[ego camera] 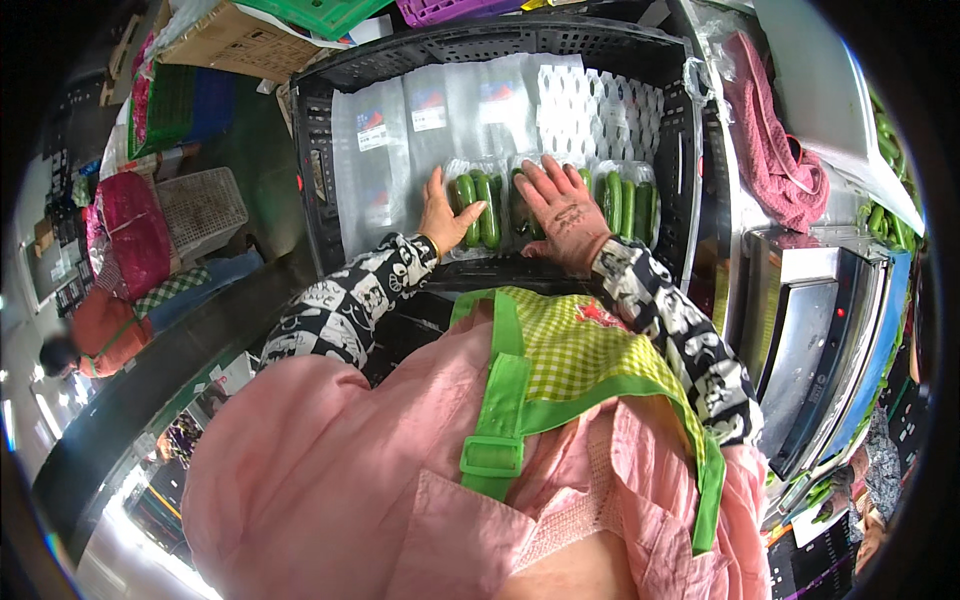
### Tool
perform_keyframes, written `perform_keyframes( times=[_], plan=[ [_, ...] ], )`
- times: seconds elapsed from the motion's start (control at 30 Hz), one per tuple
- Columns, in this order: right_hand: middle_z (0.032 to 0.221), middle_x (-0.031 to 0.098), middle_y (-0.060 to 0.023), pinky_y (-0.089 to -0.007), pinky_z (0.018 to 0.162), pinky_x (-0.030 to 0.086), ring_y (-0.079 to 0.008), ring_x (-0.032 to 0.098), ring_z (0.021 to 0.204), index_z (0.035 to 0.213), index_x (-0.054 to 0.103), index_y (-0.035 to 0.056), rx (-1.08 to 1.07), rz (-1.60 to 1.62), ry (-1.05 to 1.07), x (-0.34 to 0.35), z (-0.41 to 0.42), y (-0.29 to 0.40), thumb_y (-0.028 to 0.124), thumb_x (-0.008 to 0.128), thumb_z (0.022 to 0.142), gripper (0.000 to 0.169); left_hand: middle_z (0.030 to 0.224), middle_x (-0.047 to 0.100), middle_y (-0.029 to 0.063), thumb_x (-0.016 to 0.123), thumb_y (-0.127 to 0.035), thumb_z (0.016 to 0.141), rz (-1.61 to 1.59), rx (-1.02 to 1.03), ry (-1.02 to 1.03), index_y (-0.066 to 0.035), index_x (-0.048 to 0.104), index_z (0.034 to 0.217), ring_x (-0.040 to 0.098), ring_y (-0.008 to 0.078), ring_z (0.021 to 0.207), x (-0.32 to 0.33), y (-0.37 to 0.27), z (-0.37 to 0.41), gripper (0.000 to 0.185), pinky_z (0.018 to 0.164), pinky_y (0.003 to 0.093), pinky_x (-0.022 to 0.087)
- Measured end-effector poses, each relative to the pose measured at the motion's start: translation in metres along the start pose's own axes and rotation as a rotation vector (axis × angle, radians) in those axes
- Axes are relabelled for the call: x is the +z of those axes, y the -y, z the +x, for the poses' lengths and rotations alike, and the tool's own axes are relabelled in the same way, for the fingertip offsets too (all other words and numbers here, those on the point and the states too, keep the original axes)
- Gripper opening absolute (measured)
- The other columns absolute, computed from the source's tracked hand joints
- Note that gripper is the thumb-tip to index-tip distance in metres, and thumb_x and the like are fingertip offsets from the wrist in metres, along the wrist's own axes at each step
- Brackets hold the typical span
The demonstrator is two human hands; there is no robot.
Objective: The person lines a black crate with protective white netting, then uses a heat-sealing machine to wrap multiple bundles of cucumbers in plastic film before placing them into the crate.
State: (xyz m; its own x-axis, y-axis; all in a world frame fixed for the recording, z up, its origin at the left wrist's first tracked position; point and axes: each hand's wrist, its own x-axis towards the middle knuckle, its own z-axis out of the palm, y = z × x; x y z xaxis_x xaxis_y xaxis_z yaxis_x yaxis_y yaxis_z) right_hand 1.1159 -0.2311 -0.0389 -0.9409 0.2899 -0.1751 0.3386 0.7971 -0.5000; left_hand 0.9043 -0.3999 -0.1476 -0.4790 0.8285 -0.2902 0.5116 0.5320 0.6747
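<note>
A black perforated plastic crate [495, 43] stands before me, partly lined with a translucent sheet [465, 112]. Near its front wall several clear packs of small cucumbers lie side by side. My left hand [447, 217], thumb spread, touches the left pack of cucumbers [487, 214]. Spread flat over the middle pack is my right hand [562, 214], which hides most of it. Just right of that hand rests another cucumber pack [628, 204]. White netted foam [592, 105] covers the back right of the crate. Labels show beneath the sheet at the left and centre.
Right of the crate, a pink towel [772, 142] hangs beside a metal machine [806, 330]. A cardboard box [240, 45] and green crate [322, 13] stand at the back left. Further left are a white basket [199, 210] and a person [112, 330]. Loose green vegetables [889, 217] lie far right.
</note>
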Motion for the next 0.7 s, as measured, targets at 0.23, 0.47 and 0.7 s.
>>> perform_keyframes(
  times=[0.23,0.47,0.7],
  plan=[
    [0.151,0.031,-0.0112,-0.0596,0.112,0.024,-0.0399,0.024,0.141,0.140,0.044,0.0301,-0.130,-0.177,0.144,0.025,-0.002,-0.027,0.038,0.084,0.059,0.090,0.157,0.018,0.0210,0.061,-0.030,0.090,0.599,0.356,0.107,0.000,0.030,0.148,0.010,0.0412,0.146,-0.013,-0.077,-0.011,0.072,0.117,0.0530,0.011],
    [0.150,0.033,-0.0097,-0.0614,0.111,0.024,-0.0382,0.025,0.141,0.134,0.049,0.0279,-0.095,-0.131,0.088,0.023,-0.005,-0.029,0.033,0.082,0.059,0.082,0.154,0.029,0.0186,0.063,-0.033,0.087,0.701,0.527,0.210,0.000,0.035,0.146,0.019,0.0314,0.147,0.010,-0.088,0.004,0.073,0.119,0.0467,0.013],
    [0.141,0.041,-0.0093,-0.0612,0.100,0.029,-0.0348,0.033,0.132,0.110,0.060,0.0259,-0.263,-0.129,-0.129,0.043,-0.027,-0.037,0.043,0.074,0.060,0.055,0.148,0.039,0.0172,0.064,-0.021,0.085,0.898,0.358,0.296,0.000,0.041,0.140,0.030,0.0350,0.140,0.018,-0.127,-0.026,0.064,0.115,0.0516,0.020]
  ],
)
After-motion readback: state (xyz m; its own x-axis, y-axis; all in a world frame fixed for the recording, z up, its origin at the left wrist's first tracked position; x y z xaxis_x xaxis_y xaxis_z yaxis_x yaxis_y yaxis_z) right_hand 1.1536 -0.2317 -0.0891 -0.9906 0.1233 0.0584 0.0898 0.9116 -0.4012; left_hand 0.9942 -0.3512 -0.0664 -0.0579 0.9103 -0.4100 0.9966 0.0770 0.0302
